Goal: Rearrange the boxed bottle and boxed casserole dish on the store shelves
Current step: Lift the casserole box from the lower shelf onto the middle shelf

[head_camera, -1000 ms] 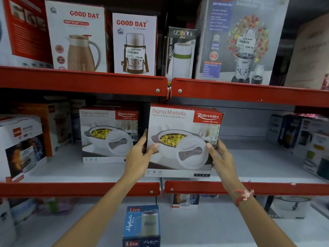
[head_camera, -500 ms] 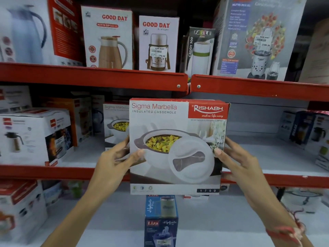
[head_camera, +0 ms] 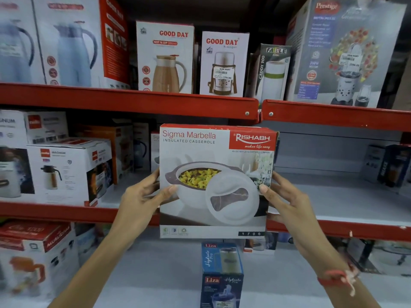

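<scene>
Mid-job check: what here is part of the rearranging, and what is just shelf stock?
Job: casserole box, held by left hand and right hand; Liza bottle box.
Stock: Good Day jug box, Fable box, Prestige blender box.

I see red shelf edges (head_camera: 133, 103) crossing the frame. At upper left stand two blue-jug boxes (head_camera: 66, 41), then two Good Day boxes (head_camera: 165, 58) side by side at top centre, a Fable box (head_camera: 272, 72) just right of them, and a Prestige blender box (head_camera: 342, 52) at upper right. Mid-left sits a white flask box (head_camera: 66, 172).
</scene>
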### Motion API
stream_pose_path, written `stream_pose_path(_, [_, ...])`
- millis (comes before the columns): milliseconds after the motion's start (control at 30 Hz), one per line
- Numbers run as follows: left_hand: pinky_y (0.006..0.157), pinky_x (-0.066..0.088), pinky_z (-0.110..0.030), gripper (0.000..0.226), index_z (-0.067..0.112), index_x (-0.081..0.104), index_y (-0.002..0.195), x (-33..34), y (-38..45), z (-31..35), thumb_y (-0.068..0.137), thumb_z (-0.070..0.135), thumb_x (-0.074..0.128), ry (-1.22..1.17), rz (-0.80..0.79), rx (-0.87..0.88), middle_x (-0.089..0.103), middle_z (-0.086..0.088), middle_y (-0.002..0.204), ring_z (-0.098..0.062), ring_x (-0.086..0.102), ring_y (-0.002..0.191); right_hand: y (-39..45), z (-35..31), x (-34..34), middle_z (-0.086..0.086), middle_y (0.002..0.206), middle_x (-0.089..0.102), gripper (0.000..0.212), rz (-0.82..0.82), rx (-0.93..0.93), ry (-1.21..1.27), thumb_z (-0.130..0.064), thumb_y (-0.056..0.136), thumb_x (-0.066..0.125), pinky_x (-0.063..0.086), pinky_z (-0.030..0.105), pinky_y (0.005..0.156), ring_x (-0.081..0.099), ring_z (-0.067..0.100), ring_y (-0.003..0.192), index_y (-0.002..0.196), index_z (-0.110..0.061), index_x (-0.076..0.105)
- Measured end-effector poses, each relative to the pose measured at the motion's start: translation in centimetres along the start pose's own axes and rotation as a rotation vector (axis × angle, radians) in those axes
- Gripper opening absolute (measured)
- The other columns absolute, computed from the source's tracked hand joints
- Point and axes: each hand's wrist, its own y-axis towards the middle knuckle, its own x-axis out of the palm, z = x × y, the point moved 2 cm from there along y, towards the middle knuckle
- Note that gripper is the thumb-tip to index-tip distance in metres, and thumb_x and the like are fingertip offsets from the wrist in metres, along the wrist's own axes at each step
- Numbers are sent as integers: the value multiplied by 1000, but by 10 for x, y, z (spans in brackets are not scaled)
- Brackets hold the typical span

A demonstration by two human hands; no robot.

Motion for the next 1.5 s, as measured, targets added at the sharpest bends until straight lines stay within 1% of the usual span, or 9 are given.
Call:
stream_pose_path(200, [85, 59, -26, 55, 47, 55, 128, -32, 37, -27, 75, 46, 71, 46, 47, 41, 74, 21, 108, -4, 71, 100, 33, 18, 52, -23, 119, 67, 41, -27, -50, 74, -35, 81, 68, 58, 34, 84, 60, 9, 119, 112, -59, 56])
stream_pose_path(300, [88, 59, -33, 55, 50, 54, 126, -52, 57, -49, 75, 43, 71, 68, 60, 30, 74, 24, 104, -8, 72, 98, 49, 35, 83, -23, 117, 68, 47, -14, -58, 116, -31, 82, 69, 58, 44, 89, 62, 9, 116, 121, -53, 56])
stream_pose_path(433, [92, 56, -48, 63, 28, 50, 138, -70, 78, -81, 78, 29, 69, 69, 90, -18, 72, 1, 118, -16, 71, 102, 60, 53, 121, -29, 118, 66, 44, -8, -67, 88, -35, 84, 69, 50, 50, 100, 60, 3, 118, 113, -64, 53])
stream_pose_path(533, [92, 57, -42, 59, 17, 46, 141, -75, 88, -94, 86, 12, 65, 100, 105, -26, 67, -10, 124, -15, 72, 98, 67, 67, 138, -10, 137, 59, 55, 14, -45, 70, -43, 81, 68, 45, 55, 105, 52, 13, 129, 132, -46, 49])
stream_pose_path(700, [77, 53, -6, 56, 20, 48, 140, -74, 85, -111, 86, 17, 67, 156, 98, -28, 70, 1, 114, 12, 68, 86, 70, 83, 149, -17, 133, 55, 55, 46, -33, 12, -32, 86, 67, 45, 51, 106, 48, 15, 133, 134, -44, 43])
stream_pose_path(1233, [89, 49, -10, 55, 29, 49, 138, -72, 85, -125, 87, 22, 67, 179, 141, -63, 75, 2, 103, 19, 64, 82, 75, 95, 151, -20, 130, 51, 54, 74, -69, -87, -34, 90, 61, 44, 49, 106, 50, 10, 125, 142, -30, 44])
stream_pose_path(1333, [94, 42, -6, 61, 25, 45, 141, -71, 85, -126, 85, 20, 68, 190, 130, -68, 76, -8, 109, 21, 57, 99, 73, 92, 149, -19, 132, 51, 55, 63, -92, -110, -33, 92, 60, 46, 41, 105, 50, 6, 121, 143, -28, 43])
stream_pose_path(1433, [112, 39, -32, 68, 22, 36, 147, -72, 78, -127, 86, 31, 66, 251, 105, -77, 56, -6, 141, -9, 48, 131, 65, 89, 147, -7, 146, 47, 56, 69, -98, -90, -32, 93, 58, 44, 40, 107, 49, 15, 130, 145, -25, 40])
stream_pose_path(1500, [112, 35, -35, 71, 22, 34, 147, -73, 66, -127, 85, 41, 63, 279, 199, -95, 45, -2, 150, -14, 39, 136, 57, 86, 144, -2, 149, 45, 53, 103, -118, -117, -35, 94, 56, 43, 39, 107, 47, 15, 132, 144, -27, 41])
